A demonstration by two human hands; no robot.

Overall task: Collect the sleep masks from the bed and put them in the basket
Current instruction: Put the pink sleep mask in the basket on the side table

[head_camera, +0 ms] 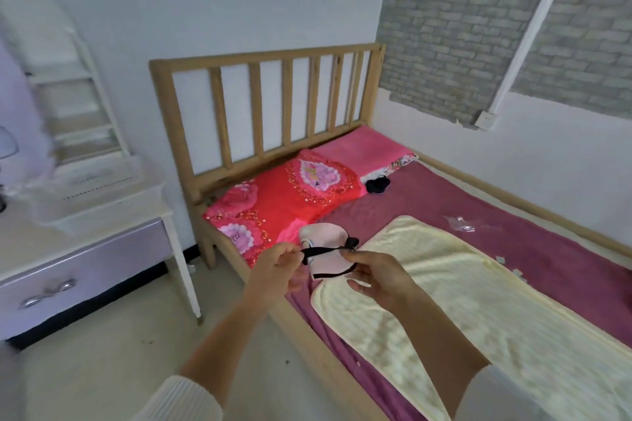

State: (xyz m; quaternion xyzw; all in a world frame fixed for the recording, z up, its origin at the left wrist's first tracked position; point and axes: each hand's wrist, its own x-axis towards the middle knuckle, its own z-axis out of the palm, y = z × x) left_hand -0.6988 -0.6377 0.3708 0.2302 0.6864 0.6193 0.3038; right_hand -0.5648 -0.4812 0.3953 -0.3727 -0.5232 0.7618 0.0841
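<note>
My left hand point(278, 270) and right hand point(376, 275) each pinch the black strap of a pale pink sleep mask point(325, 249), holding it up over the near left edge of the bed point(444, 202). A dark sleep mask point(378, 185) lies far off, beside the red pillow point(287, 202).

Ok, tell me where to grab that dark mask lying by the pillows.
Pinch the dark mask at its bunched middle, coming from above on the open mattress side. It lies crumpled on the purple sheet against the pink pillow; no strap shows clearly.
</note>
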